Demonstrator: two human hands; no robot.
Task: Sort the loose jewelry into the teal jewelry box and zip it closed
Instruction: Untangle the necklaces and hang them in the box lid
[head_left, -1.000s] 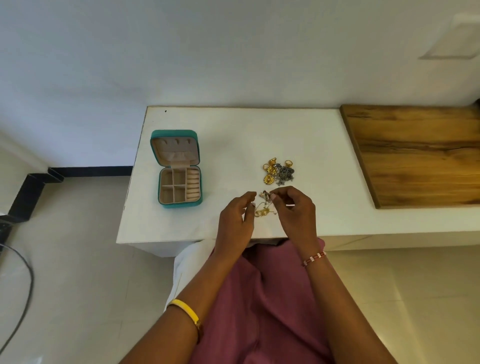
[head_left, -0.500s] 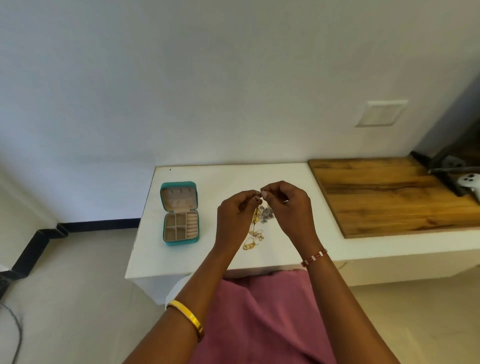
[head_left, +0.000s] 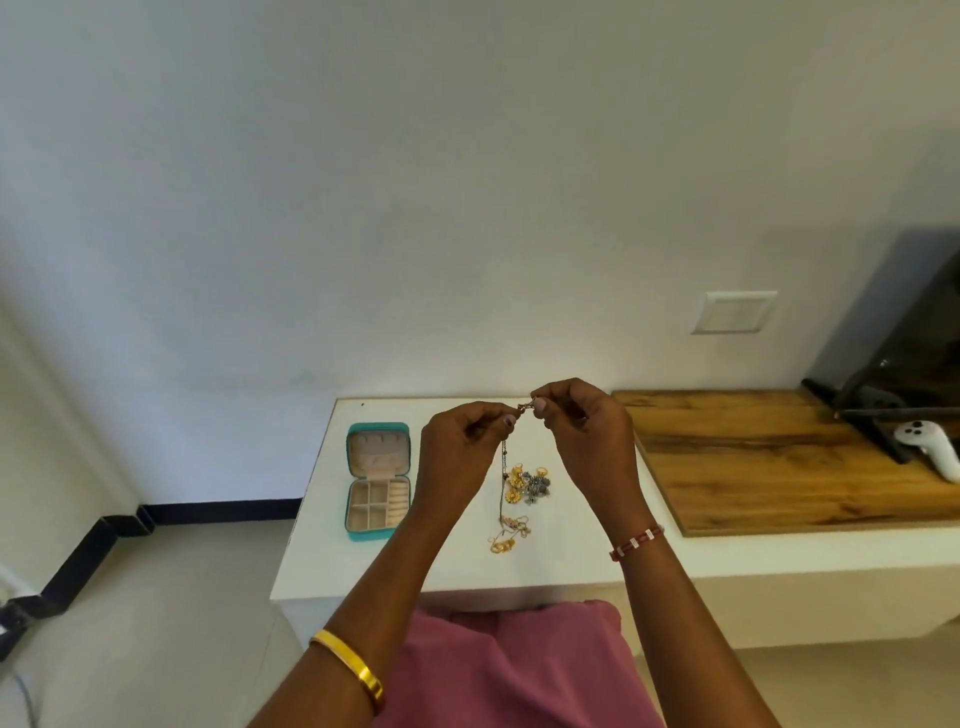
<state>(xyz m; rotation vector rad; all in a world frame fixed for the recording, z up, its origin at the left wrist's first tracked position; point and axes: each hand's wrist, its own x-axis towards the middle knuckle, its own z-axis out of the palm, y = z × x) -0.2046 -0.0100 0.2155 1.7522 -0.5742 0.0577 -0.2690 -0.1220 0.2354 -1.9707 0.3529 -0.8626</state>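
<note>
I pinch the chain's (head_left: 504, 478) top end between my left hand (head_left: 457, 457) and right hand (head_left: 587, 431); it dangles below, right of the open teal jewelry box (head_left: 378, 480).

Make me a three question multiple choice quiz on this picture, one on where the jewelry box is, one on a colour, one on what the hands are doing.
1. The teal jewelry box sits:
A. left of the hands
B. on the wooden board
C. on the floor

2. The bangle on the left wrist is:
A. black
B. gold
C. green

3. The chain is:
A. inside the box
B. flat on the table
C. pinched by both hands, hanging

Key: 1 A, open on the white table. 2 B, gold bangle. 3 C, left hand and right hand pinch its top end.
</note>
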